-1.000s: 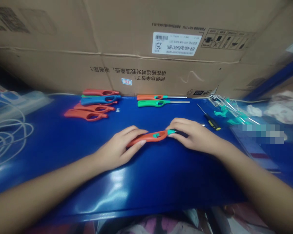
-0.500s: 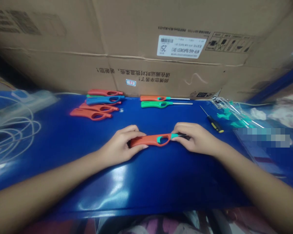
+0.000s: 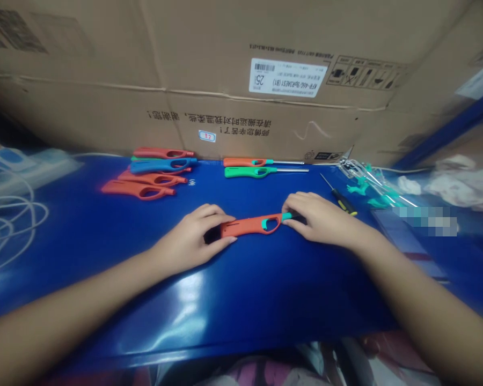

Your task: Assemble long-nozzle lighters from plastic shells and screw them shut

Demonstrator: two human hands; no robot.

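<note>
An orange utility lighter (image 3: 247,227) with a teal trigger and collar lies level between my hands over the blue table. My left hand (image 3: 197,236) pinches its butt end, thumb below and fingers above. At the other end, my right hand (image 3: 316,221) is closed around the nozzle just past the teal collar, hiding most of it. Behind them, a finished-looking orange lighter (image 3: 241,161) and a green lighter (image 3: 245,172) with metal nozzles lie side by side. Further left is a group of handle shells, including a blue one (image 3: 156,165) and a red-orange one (image 3: 132,188).
A black-and-yellow screwdriver (image 3: 342,201) lies right of centre. Beyond it are metal rods with teal parts (image 3: 380,187). Small springs (image 3: 191,183) sit beside the shells. White cable (image 3: 8,214) coils at the left. A large cardboard box (image 3: 209,53) stands along the back.
The view has turned slightly right. The orange lighter has shifted a little right across the table, and my left hand now holds it nearer its butt end.
</note>
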